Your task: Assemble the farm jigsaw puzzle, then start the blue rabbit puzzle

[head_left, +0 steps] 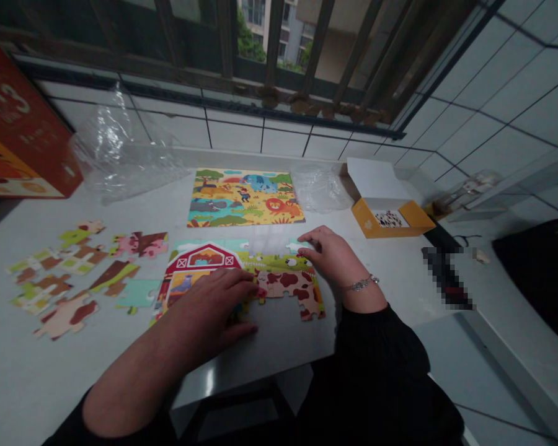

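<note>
A partly joined farm jigsaw puzzle, with a red barn and a brown-spotted cow, lies on the white counter. My left hand rests across its barn side, fingers stretched out, hiding some of the picture. At the puzzle's upper right corner, my right hand has thumb and forefinger at a pale blue puzzle piece, which sits at the puzzle's top edge. To the left lie several loose puzzle pieces, among them a pink pig piece, a plain blue piece and a spotted piece.
Behind the puzzle lies a safari picture sheet. Clear plastic wrapping stands near a red box at the left, with another plastic bag at the back. A yellow box with its lid up holds spotted contents.
</note>
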The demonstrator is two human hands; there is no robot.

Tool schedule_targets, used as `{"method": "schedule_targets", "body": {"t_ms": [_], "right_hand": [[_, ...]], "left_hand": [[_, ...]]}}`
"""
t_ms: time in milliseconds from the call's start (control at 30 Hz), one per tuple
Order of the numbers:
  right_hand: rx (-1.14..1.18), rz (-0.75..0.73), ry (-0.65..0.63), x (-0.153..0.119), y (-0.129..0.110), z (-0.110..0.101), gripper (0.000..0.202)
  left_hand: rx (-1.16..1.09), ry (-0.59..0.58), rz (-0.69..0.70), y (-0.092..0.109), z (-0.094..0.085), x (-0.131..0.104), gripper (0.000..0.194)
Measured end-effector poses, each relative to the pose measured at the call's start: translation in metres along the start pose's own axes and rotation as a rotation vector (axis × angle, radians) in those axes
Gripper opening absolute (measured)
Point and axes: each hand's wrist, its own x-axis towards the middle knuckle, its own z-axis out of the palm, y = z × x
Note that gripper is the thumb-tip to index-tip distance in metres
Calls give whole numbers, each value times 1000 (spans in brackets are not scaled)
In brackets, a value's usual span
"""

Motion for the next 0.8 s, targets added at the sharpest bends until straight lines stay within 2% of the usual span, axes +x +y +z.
{"method": "schedule_targets", "body": {"t_ms": [267, 567, 800], "right_hand": [[21, -38, -7, -4, 3, -1, 23], [-10, -34, 9, -6, 2, -2, 27], [-47, -72, -46, -5, -5, -5, 19]], "left_hand": [[-11, -9, 5, -5, 4, -2, 78], [9, 0, -4, -8, 6, -5, 79], [-12, 21, 32, -11, 6, -4, 76]]}}
